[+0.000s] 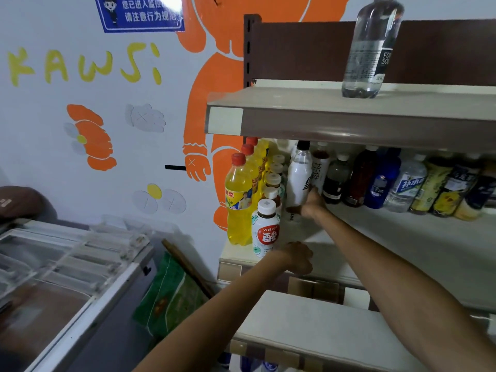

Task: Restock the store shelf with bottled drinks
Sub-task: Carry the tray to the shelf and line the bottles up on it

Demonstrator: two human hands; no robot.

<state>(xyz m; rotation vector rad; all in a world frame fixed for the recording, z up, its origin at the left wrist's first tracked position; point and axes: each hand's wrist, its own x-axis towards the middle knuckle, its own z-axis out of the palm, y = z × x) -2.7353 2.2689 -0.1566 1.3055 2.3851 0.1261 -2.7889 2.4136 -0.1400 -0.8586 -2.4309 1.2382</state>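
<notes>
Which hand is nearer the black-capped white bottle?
Right. The right hand grips the black-capped white bottle low down; the left hand is lower, at the shelf edge.

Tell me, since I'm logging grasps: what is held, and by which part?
The right hand grips the white bottle by its lower body; left hand rests on the shelf edge.
</notes>
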